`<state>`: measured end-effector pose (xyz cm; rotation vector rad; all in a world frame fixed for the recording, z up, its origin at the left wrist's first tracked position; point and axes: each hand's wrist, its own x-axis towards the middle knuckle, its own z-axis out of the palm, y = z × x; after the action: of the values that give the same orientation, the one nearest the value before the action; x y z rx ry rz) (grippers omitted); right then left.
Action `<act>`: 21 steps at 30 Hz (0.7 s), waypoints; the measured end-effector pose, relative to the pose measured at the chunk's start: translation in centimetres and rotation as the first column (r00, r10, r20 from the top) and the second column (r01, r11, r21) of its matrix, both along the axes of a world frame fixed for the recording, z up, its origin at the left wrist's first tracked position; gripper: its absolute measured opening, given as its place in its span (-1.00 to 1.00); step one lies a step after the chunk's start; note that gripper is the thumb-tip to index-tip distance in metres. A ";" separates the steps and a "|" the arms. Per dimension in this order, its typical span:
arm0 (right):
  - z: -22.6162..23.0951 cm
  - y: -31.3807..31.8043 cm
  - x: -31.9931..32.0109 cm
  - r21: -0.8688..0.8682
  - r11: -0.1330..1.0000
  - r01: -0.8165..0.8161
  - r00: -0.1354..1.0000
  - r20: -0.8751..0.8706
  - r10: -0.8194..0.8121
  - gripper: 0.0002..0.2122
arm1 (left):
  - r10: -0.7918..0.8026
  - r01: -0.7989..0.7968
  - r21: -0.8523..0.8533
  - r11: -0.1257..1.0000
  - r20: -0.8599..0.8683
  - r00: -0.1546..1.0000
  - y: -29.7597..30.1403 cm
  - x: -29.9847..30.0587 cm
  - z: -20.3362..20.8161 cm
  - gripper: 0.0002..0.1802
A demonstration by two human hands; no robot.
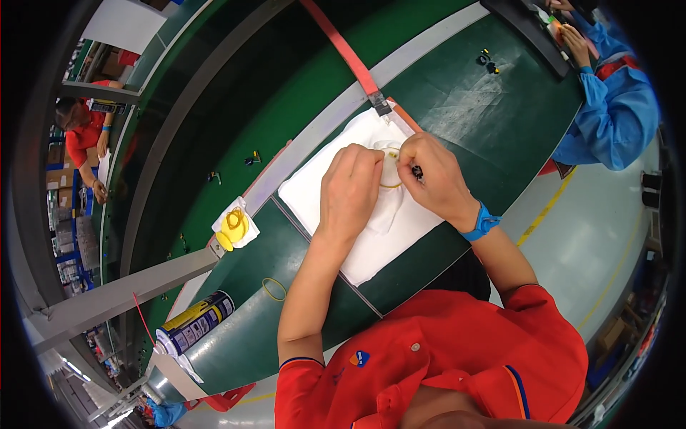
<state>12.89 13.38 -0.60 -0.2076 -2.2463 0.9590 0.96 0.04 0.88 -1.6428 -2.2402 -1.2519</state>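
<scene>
Here, both hands worked over a white cloth (pixel 371 236) spread on the green worktop (pixel 464 107). Left hand (pixel 350 189) lay palm down on the cloth, fingers curled and pressing near a thin yellow ring (pixel 391 184) that sat on the cloth between the two hands. Right hand (pixel 432 179), blue band (pixel 480 223) at the wrist, was pinched shut on a small dark object (pixel 416 171); too small to tell its kind. Containers: a spray can (pixel 194 323), blue and yellow, lay on its side at the worktop's near left edge, contents not visible. A small white scrap (pixel 243 230) left of the cloth carried a yellow piece (pixel 230 230). A loose yellow rubber band (pixel 274 289) lay on the worktop between can and cloth. A red strap (pixel 343 46) ran up from the cloth's far corner. A person in a blue sleeve (pixel 607 107) worked at upper right.
</scene>
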 end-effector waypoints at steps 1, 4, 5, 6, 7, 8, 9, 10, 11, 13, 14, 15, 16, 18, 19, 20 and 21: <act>0.2 -0.2 0.0 -0.001 0.998 -0.057 0.998 -0.001 0.057 -0.75 | 0.004 -0.004 0.000 1.000 0.001 1.000 -0.1 0.1 0.0 -0.81; 0.1 0.0 0.0 0.006 0.997 -0.081 0.997 0.007 0.081 -0.75 | -0.018 0.037 -0.052 0.998 0.316 0.949 -0.4 0.4 0.0 -0.82; 0.1 0.1 0.0 0.010 0.999 -0.046 0.999 0.016 0.046 -0.75 | -0.006 0.015 -0.040 0.999 0.208 0.978 -0.5 0.1 -0.2 -0.82; 0.0 0.0 0.0 0.012 0.999 -0.052 0.999 0.016 0.052 -0.75 | 0.011 -0.008 -0.027 1.000 0.099 0.995 -0.5 0.0 -0.4 -0.82; 0.0 -0.1 -0.1 0.037 0.998 -0.050 0.999 0.002 0.050 -0.75 | 0.017 -0.014 -0.025 1.000 0.100 0.995 -0.4 0.0 -0.4 -0.82; 0.0 -0.2 0.0 0.062 0.997 -0.048 0.999 -0.013 0.048 -0.75 | 0.012 -0.010 -0.015 1.000 0.126 0.992 -0.3 0.2 -0.3 -0.83; 0.1 -0.4 0.0 0.065 0.996 -0.055 0.998 -0.013 0.056 -0.75 | 0.009 -0.008 -0.006 1.000 0.150 0.989 -0.3 0.3 -0.3 -0.83; 0.3 -0.5 0.0 0.034 0.996 -0.083 0.997 0.007 0.083 -0.75 | 0.016 -0.016 -0.003 1.000 0.150 0.989 -0.4 0.3 -0.3 -0.83; 0.5 -0.6 0.0 0.003 0.994 -0.110 0.994 0.026 0.110 -0.75 | 0.022 -0.018 -0.025 1.000 0.188 0.982 -0.5 0.4 -0.4 -0.83; 0.2 -0.4 0.0 0.036 0.998 -0.045 0.999 0.020 0.044 -0.75 | 0.029 -0.020 -0.042 0.999 0.227 0.973 -0.5 0.5 -0.3 -0.84; 0.2 -0.3 0.0 0.063 0.998 0.025 1.000 0.010 -0.026 -0.75 | 0.029 -0.025 -0.036 0.999 0.117 0.993 -0.4 0.6 -0.1 -0.84; 0.3 -0.4 0.0 0.066 0.998 0.020 1.000 0.010 -0.020 -0.75 | 0.030 -0.030 -0.031 0.999 0.005 1.000 -0.4 0.6 0.1 -0.84; 0.3 -0.5 0.0 0.053 0.998 -0.039 0.999 0.005 0.039 -0.75 | 0.035 -0.035 -0.028 0.999 0.005 0.999 -0.3 0.5 0.1 -0.84; 0.5 -0.6 -0.1 0.043 0.994 -0.101 0.995 0.001 0.101 -0.75 | -0.017 0.020 -0.011 1.000 0.163 0.986 -0.3 0.4 0.2 -0.85; 0.5 -0.6 -0.1 0.033 0.998 -0.050 0.999 0.010 0.050 -0.75 | -0.014 0.015 -0.009 1.000 0.163 0.986 -0.4 0.3 0.2 -0.85; 0.5 -0.6 -0.1 0.023 1.000 0.001 1.000 0.020 -0.002 -0.75 | -0.017 0.019 -0.016 1.000 0.137 0.990 -0.6 0.2 0.2 -0.84; 0.6 -0.6 0.0 0.025 1.000 -0.002 1.000 0.019 0.001 -0.75 | -0.021 0.024 -0.022 0.999 0.111 0.994 -0.6 0.2 0.2 -0.84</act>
<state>12.87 12.78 -0.03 -0.2049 -2.2754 0.9327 1.13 -0.56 1.13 -1.6505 -2.3143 -1.3594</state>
